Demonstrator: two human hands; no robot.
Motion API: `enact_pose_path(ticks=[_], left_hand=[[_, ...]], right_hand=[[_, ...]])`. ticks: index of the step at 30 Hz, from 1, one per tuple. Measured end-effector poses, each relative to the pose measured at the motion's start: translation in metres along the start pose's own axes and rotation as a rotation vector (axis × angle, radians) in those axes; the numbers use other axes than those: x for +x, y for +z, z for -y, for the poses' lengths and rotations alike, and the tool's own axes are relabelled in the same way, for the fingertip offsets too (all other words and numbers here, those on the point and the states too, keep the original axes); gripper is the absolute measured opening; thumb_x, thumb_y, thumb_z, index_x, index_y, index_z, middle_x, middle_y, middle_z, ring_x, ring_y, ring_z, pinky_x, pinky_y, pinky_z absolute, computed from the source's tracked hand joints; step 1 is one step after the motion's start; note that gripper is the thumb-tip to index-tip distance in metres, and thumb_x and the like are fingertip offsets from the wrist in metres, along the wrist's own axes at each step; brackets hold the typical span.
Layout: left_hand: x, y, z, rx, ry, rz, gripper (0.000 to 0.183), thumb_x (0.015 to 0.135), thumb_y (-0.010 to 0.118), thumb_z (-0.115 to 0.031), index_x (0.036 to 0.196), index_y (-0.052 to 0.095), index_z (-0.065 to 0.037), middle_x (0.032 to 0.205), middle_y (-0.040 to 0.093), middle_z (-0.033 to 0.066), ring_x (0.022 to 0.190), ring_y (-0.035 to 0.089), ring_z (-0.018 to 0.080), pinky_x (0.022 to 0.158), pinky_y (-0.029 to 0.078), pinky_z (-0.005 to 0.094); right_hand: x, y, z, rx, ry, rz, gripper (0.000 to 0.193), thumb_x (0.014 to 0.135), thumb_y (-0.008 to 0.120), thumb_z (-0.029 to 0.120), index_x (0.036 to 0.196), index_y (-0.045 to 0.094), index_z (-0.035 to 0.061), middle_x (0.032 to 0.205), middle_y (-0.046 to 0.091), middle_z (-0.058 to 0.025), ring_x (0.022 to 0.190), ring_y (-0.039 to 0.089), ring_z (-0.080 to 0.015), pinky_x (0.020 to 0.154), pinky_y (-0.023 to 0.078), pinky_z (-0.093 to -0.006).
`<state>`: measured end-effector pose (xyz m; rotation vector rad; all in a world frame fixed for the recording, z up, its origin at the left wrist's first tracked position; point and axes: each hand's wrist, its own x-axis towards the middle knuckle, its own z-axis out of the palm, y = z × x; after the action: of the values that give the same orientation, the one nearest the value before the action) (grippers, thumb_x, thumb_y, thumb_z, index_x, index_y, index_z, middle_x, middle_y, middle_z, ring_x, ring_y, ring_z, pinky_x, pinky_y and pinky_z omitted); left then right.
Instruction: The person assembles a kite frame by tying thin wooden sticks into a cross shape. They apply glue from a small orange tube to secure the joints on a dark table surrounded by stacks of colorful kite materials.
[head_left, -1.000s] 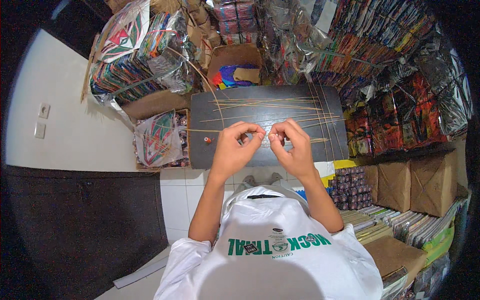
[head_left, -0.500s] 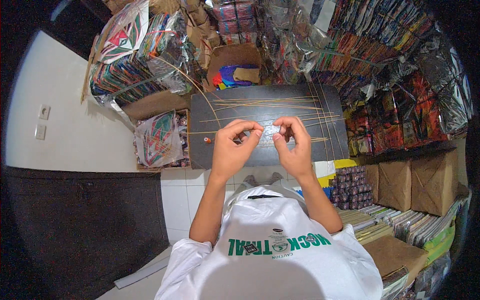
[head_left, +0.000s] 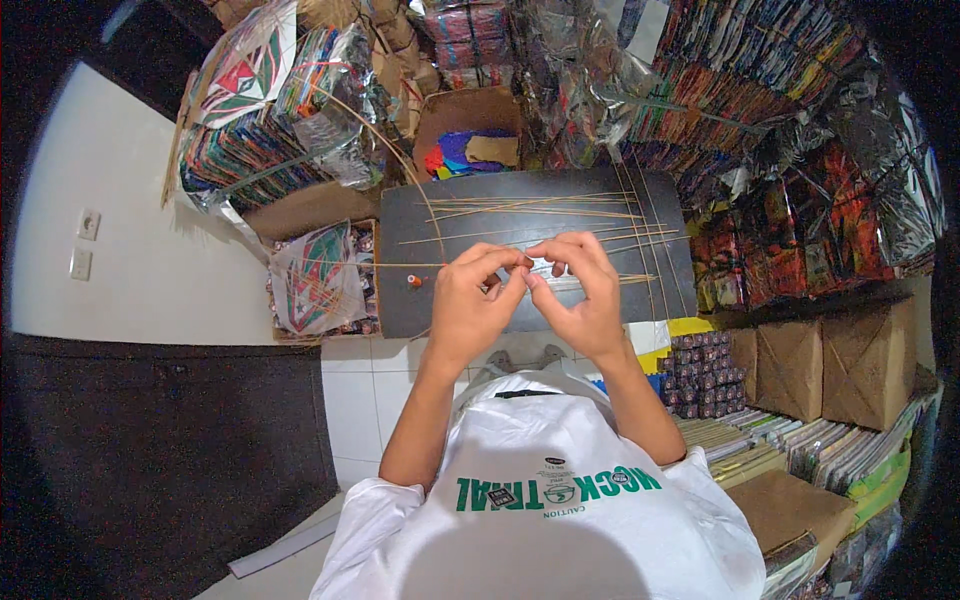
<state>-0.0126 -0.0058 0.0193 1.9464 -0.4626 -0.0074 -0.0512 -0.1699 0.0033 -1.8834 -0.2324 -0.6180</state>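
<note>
Both of my hands are raised over a dark low table [head_left: 560, 186], their fingertips meeting. My left hand [head_left: 477, 300] is closed in a pinch on thin bamboo sticks. One straight bamboo stick [head_left: 390, 265] runs out leftward from it, and a bent one [head_left: 395, 150] arcs up toward the far left. Thumb and forefinger of my right hand [head_left: 583, 295] come together at the left fingertips; whatever lies between them is too small to make out. A small orange spool [head_left: 414, 281] is on the table left of my left hand. Several loose bamboo sticks [head_left: 530, 208] lie across the tabletop.
Left of the table stands a carton [head_left: 372, 290] with a printed paper kite [head_left: 322, 275] on it. An open box [head_left: 465, 110] of coloured pieces is behind. Bundled stacks [head_left: 700, 110] rise at the far right; brown packages [head_left: 865, 362] and small dark boxes [head_left: 703, 375] sit nearer.
My right hand has moved left, its fingertips now touching those of my left hand. The left hand has shifted only slightly, and the bent stick has moved a little with it.
</note>
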Motion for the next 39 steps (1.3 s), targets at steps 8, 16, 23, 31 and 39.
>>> enact_pose_path(ticks=[8, 16, 23, 31, 39], left_hand=[[-0.001, 0.001, 0.001, 0.073, 0.035, -0.002, 0.015, 0.087, 0.074, -0.006, 0.101, 0.077, 0.0, 0.096, 0.073, 0.0089, 0.077, 0.065, 0.0117, 0.065, 0.05, 0.0251], [-0.001, 0.003, 0.001, -0.084, 0.024, -0.1, 0.011, 0.089, 0.072, -0.006, 0.098, 0.077, -0.001, 0.095, 0.073, 0.0071, 0.064, 0.058, 0.0079, 0.057, 0.045, 0.0245], [-0.002, 0.002, 0.0, -0.135, 0.026, -0.084, 0.012, 0.09, 0.072, -0.006, 0.099, 0.077, -0.001, 0.095, 0.072, 0.0056, 0.068, 0.056, 0.0057, 0.06, 0.044, 0.0224], [-0.004, 0.0, -0.001, -0.144, -0.003, -0.067, 0.012, 0.09, 0.073, -0.007, 0.1, 0.077, -0.001, 0.096, 0.072, 0.0051, 0.066, 0.054, 0.005, 0.06, 0.043, 0.0221], [-0.005, -0.002, -0.002, -0.155, -0.016, -0.073, 0.013, 0.09, 0.073, -0.008, 0.1, 0.077, -0.002, 0.097, 0.071, 0.003, 0.069, 0.053, 0.0042, 0.06, 0.043, 0.0202]], right_hand=[[-0.005, 0.0, -0.012, -0.079, -0.033, 0.056, 0.017, 0.084, 0.076, 0.008, 0.099, 0.072, 0.0036, 0.099, 0.062, -0.0105, 0.087, 0.061, -0.022, 0.078, 0.05, -0.0329], [-0.014, 0.01, -0.016, 0.103, 0.074, -0.03, 0.008, 0.092, 0.066, 0.005, 0.099, 0.064, 0.0021, 0.096, 0.059, -0.0091, 0.086, 0.057, -0.0185, 0.075, 0.046, -0.0309], [-0.02, 0.01, -0.022, 0.184, 0.129, -0.053, 0.01, 0.091, 0.066, 0.006, 0.099, 0.063, 0.0023, 0.098, 0.058, -0.0079, 0.084, 0.054, -0.0161, 0.076, 0.046, -0.0302], [-0.013, 0.003, -0.004, 0.237, 0.164, -0.137, 0.023, 0.088, 0.071, 0.007, 0.111, 0.067, 0.0027, 0.101, 0.065, -0.0077, 0.087, 0.06, -0.0146, 0.077, 0.048, -0.0295], [-0.018, 0.006, -0.012, 0.213, 0.279, -0.03, 0.012, 0.09, 0.074, 0.011, 0.097, 0.071, 0.0026, 0.087, 0.069, -0.0032, 0.08, 0.059, -0.0114, 0.074, 0.049, -0.0288]])
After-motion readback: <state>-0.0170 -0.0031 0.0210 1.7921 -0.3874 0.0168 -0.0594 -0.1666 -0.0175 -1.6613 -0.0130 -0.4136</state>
